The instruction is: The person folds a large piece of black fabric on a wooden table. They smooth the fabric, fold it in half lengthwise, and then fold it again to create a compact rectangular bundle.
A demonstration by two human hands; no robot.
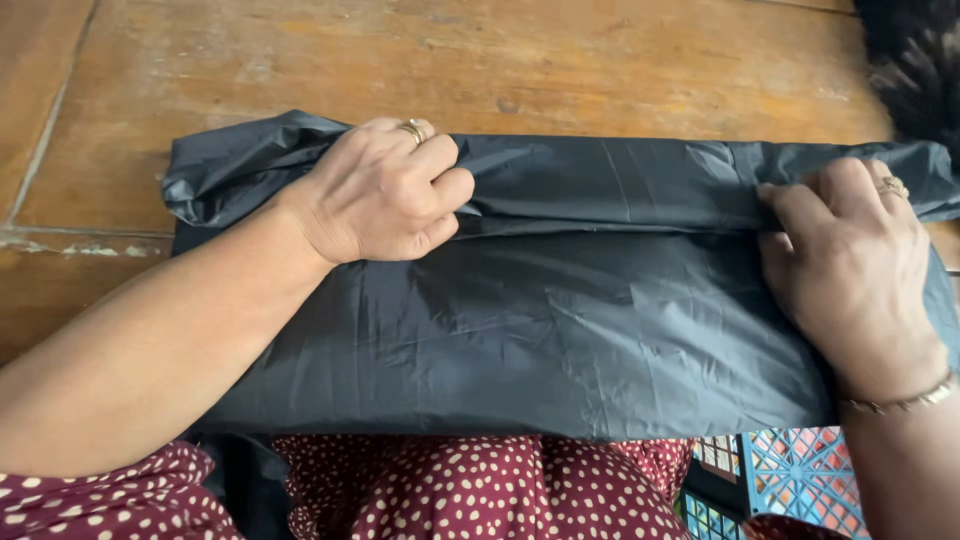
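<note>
Both hands, left hand (385, 195) and right hand (850, 262), close their grip on a folded black plastic sheet (560, 330) lying on the worn wooden tabletop (500, 60); the slick fold may slip loose.

Lighting: soft, even daylight, moderately bright; source direction cannot be told. Shadows: faint, narrow ones under the left hand (385, 190) and right hand (850, 260) where they press the crinkled black plastic sheet (520, 340). Glare: none harsh; dull grey sheen along the sheet's creases and folded upper band. Focus: sharp across the hands, the sheet and the worn brown wooden tabletop (500, 60). Blur: dark fuzzy shape (915, 60) at upper right soft. Edge distortion: slight.
</note>
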